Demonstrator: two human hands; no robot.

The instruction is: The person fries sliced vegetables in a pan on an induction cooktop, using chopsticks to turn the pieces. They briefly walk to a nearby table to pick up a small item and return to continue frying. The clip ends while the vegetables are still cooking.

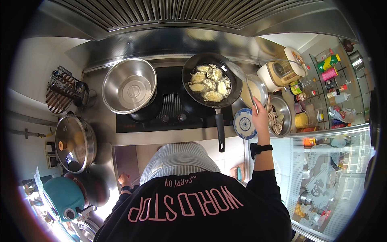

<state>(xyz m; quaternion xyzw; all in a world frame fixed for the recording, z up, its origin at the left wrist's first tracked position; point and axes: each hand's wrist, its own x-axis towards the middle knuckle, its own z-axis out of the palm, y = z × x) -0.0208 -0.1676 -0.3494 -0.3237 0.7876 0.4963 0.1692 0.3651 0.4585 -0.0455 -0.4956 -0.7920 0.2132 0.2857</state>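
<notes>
My right hand (pixel 260 116) grips the handle of a metal spatula (pixel 250 90), whose broad blade lies over the right rim of a black frying pan (pixel 193 96). Several pale battered pieces (pixel 213 96) sit in oil in the pan. Beneath and beside the spatula is a bowl of pale batter (pixel 252 90). A blue-and-white plate (pixel 245 123) lies left of my right hand, and a steel bowl of sliced food (pixel 287 116) stands to its right. My left hand (pixel 124 179) hangs low by my body, left of the striped apron; its fingers look curled, with nothing visible in them.
A large steel pot (pixel 130 86) stands on the left of the black cooktop (pixel 169 124). A lidded pan (pixel 72 143) is at the left, above a teal appliance (pixel 63 198). Bottles (pixel 305 119) and a cream-coloured appliance (pixel 282 71) crowd the right. The frying pan's handle (pixel 221 133) juts past the counter edge.
</notes>
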